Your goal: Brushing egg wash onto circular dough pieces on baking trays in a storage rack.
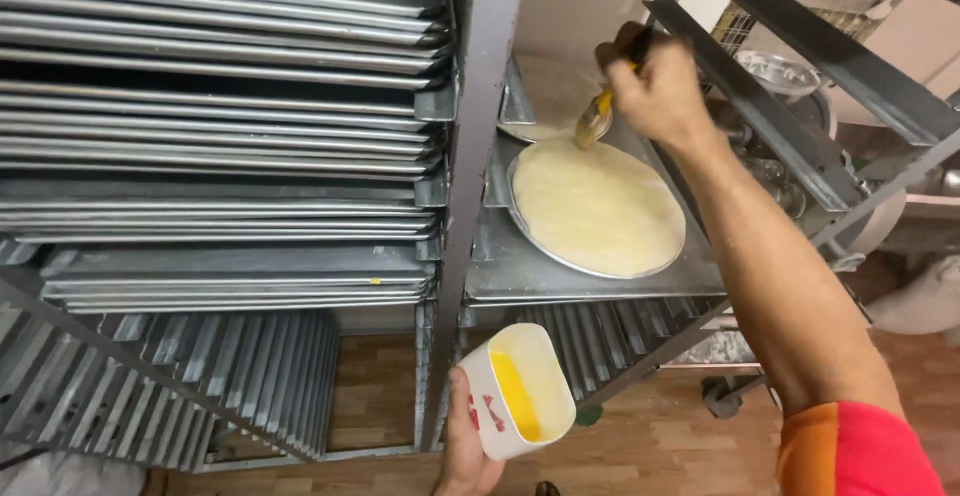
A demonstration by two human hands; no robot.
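In the head view, the right hand (655, 86), upper right of the frame, is closed around a pastry brush (595, 121), its bristles touching the far edge of a pale, glossy dough round (598, 206) on a metal pan (530, 231) in the rack (480, 156). At the lower centre, the left hand (465, 451) grips a white tub (515, 391) of yellow liquid, tilted toward the brush for dipping.

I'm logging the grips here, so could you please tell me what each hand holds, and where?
The right hand grips a brush by its handle; the left hand holds a white cup by its lower side.
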